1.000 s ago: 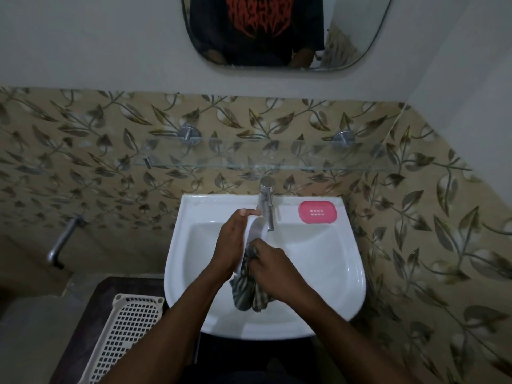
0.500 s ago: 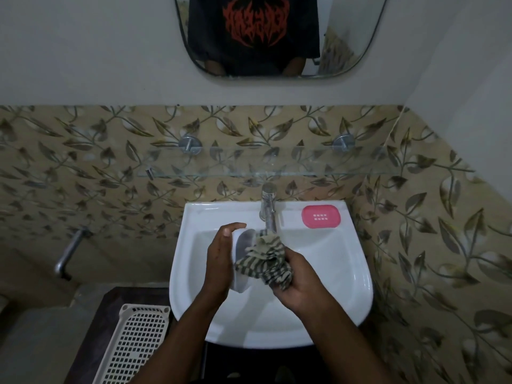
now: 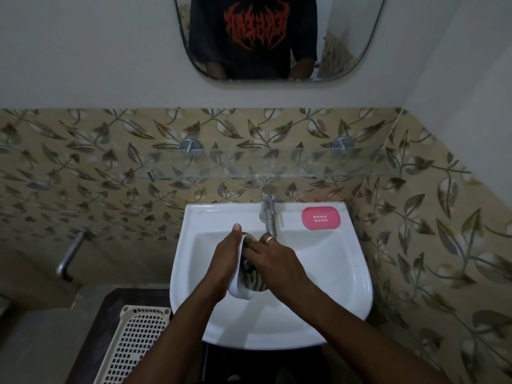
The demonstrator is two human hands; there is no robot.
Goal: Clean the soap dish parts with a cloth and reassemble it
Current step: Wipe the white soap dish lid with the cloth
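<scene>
Head view: over the middle of the sink [image 3: 357, 286], the left hand [image 3: 225, 261] grips the white dish part [image 3: 235, 286], tilted on edge. The right hand [image 3: 277, 261], fingers curled, presses the striped cloth [image 3: 256, 284] into its hollow. The pink dish part [image 3: 320, 218] lies flat at the sink's back right corner, beside the tap [image 3: 268, 214].

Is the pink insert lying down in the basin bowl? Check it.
No, the pink insert lies on the back ledge of the sink, right of the tap.
</scene>
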